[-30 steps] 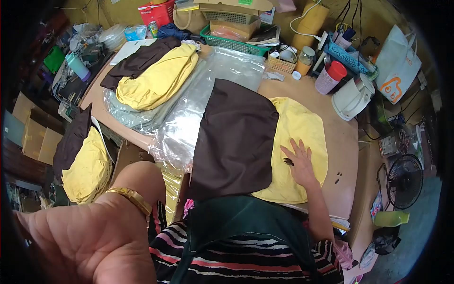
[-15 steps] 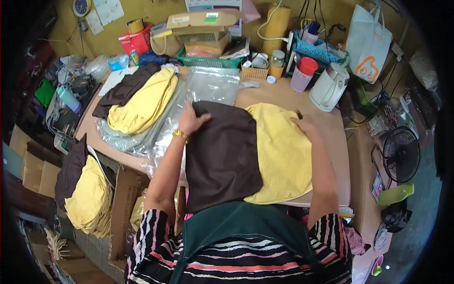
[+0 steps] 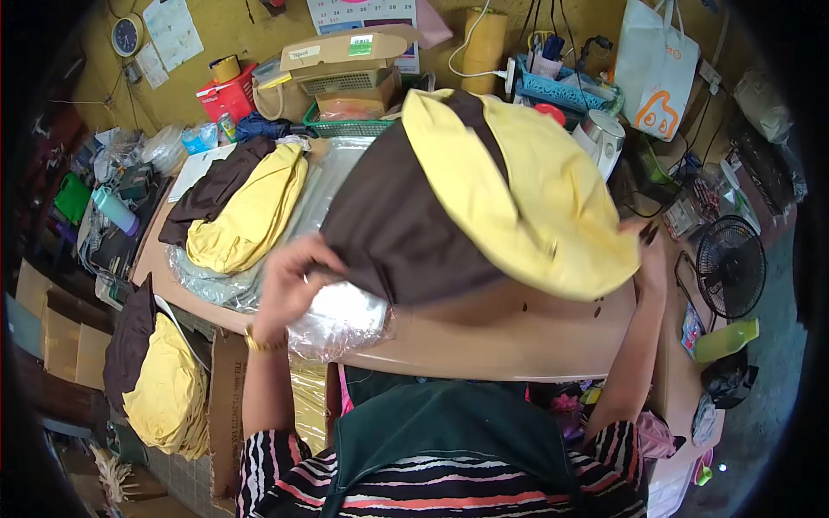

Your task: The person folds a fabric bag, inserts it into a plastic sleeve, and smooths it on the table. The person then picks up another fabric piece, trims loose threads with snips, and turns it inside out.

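Observation:
A dark brown and yellow cloth piece (image 3: 406, 216) is lifted above the table, its far edge flipped up and blurred by motion. My left hand (image 3: 298, 281) pinches the brown near corner. My right hand (image 3: 649, 250) grips the yellow right edge, and a small dark object I cannot make out shows at its fingers. Left of it, a folded brown and yellow stack (image 3: 246, 211) rests on clear plastic bags (image 3: 207, 281). More plastic (image 3: 341, 315) lies under my left hand.
Another brown and yellow cloth pile (image 3: 164, 380) hangs at the table's left side, beside a cardboard box (image 3: 227, 406). Along the back stand a green basket (image 3: 345, 129), a blue basket (image 3: 566, 86) and a white kettle (image 3: 600, 138). A black fan (image 3: 730, 263) stands right.
The cloth piece, flat on the table before, has been raised and its far edge swung up. My left hand moved down and toward me to its near corner; my right hand moved outward right.

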The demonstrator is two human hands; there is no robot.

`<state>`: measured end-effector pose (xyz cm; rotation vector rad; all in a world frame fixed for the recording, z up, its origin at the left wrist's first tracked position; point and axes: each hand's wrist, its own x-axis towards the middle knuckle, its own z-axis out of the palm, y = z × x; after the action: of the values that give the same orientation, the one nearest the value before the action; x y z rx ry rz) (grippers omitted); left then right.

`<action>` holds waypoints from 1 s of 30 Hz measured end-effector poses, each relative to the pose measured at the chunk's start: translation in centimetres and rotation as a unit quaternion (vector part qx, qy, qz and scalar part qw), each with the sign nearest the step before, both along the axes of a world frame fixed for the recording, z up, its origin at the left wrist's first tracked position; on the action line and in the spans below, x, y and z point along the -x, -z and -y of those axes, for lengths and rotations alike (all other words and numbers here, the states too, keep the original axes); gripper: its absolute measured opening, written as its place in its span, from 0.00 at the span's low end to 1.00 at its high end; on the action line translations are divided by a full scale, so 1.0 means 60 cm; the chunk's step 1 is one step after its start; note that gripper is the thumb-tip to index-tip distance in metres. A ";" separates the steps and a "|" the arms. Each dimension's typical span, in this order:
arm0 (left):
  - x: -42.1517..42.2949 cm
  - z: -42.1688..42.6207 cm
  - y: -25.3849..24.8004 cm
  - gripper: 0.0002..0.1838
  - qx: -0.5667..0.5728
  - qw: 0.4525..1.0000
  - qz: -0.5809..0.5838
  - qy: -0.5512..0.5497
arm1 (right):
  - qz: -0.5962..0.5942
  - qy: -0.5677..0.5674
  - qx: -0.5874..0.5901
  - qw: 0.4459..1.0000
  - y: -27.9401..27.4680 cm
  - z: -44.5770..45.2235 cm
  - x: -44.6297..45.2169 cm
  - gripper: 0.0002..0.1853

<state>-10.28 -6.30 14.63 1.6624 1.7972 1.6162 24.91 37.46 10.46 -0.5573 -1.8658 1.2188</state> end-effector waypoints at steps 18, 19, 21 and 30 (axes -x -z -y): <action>-0.117 -0.076 0.186 0.19 0.303 0.931 -0.186 -0.078 | 0.149 -0.164 0.081 0.972 0.167 0.338 0.262 0.09; -0.122 -0.069 0.186 0.25 0.315 0.920 -0.213 -0.093 | 0.153 -0.108 0.082 0.979 0.150 0.312 0.247 0.08; -0.132 -0.064 0.192 0.30 0.336 0.913 -0.208 -0.103 | 0.077 -0.021 0.154 0.985 0.146 0.243 0.206 0.06; -0.209 -0.158 0.192 0.38 0.251 0.910 -0.330 0.014 | 0.170 0.041 -0.045 0.984 0.027 0.293 0.174 0.08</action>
<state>2.28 3.20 3.12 2.0676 2.1983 0.4835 14.48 19.88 8.86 -0.8250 -2.1450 1.0276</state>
